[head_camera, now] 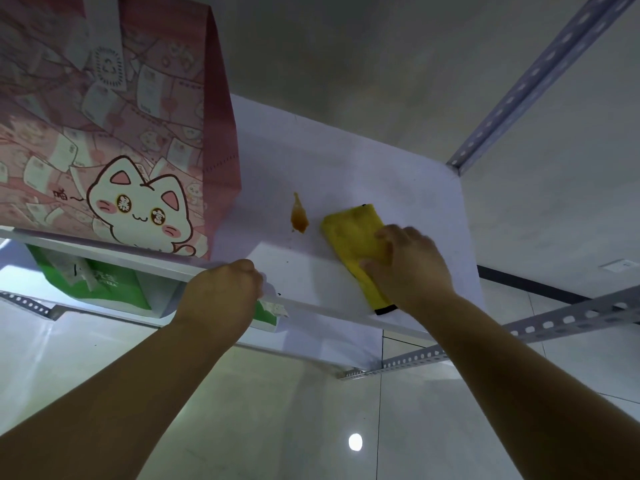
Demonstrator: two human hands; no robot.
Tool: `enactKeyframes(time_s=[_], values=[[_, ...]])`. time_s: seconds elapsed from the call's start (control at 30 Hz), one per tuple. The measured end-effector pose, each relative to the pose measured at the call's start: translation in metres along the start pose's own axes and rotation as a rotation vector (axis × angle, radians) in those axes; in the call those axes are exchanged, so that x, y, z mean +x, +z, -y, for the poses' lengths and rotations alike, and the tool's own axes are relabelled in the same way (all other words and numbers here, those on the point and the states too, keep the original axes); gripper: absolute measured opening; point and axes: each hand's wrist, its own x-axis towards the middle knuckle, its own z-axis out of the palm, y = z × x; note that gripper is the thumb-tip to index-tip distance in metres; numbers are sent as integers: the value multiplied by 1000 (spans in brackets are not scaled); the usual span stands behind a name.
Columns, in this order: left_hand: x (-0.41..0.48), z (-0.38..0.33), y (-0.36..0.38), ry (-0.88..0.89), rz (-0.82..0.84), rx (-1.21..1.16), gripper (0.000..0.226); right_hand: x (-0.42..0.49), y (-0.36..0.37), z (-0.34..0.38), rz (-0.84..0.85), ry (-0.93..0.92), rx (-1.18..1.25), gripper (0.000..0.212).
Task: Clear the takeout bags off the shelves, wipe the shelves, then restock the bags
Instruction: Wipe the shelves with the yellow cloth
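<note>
A white shelf (346, 161) fills the middle of the head view. On its left end stands a pink takeout bag (114, 133) printed with a white cat. An orange-brown sauce stain (299, 216) lies on the shelf just right of the bag. My right hand (410, 261) presses flat on a folded yellow cloth (353, 230), which rests a short way right of the stain. My left hand (225, 292) is closed over the shelf's front edge. A green bag (100, 282) sits on the shelf below, partly hidden by the upper shelf.
Perforated grey metal uprights (540, 77) and rails (568, 320) frame the rack at the right. Glossy tiled floor (294, 427) lies below, and a plain wall is behind the shelf.
</note>
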Motion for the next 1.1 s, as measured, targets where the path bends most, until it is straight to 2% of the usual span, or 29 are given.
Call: enactKeyframes(time_s=[0.03, 0.07, 0.17, 0.23, 0.3, 0.37, 0.43, 0.5, 0.6, 0.67, 0.73, 0.8, 0.83, 0.87, 0.97, 1.1], values=[[1, 1, 2, 7, -18, -11, 31, 5, 2, -2, -43, 0, -3, 57], [0, 1, 1, 12, -37, -4, 33, 12, 3, -2, -19, 25, 17, 66], [1, 2, 4, -1, -28, 36, 27, 26, 19, -2, 171, 51, 1, 79], [0, 3, 3, 11, -25, 20, 29, 24, 36, 0, 150, -31, -152, 72], [2, 7, 8, 47, -87, 20, 36, 15, 46, 2, 31, -53, -189, 63], [5, 8, 8, 48, -97, 10, 35, 0, 52, 3, -25, -114, -68, 55], [2, 6, 9, 29, -74, 38, 20, -18, 59, 5, -68, -277, 58, 49], [3, 7, 14, -34, -70, 71, 8, -25, 63, 5, -99, -322, 123, 49], [2, 6, 13, -30, -71, 13, 9, 2, 60, 7, -104, -97, 140, 48], [4, 9, 16, 4, -113, 27, 25, 34, 55, 12, -84, 62, 145, 47], [5, 8, 12, 3, -104, 21, 29, 70, 51, 20, -64, 141, 149, 47], [3, 5, 11, 35, -74, 8, 19, 104, 51, 32, -30, 141, 126, 47], [3, 7, 14, 27, -82, 17, 15, 119, 52, 39, -8, 116, 107, 46], [3, 9, 19, 23, -74, 39, 20, 132, 53, 46, 12, 77, 87, 46], [1, 12, 17, 35, -114, -47, 24, 148, 56, 65, 51, -101, 29, 43], [1, 12, 18, 30, -128, -35, 14, 116, 57, 69, 104, -357, 12, 44]])
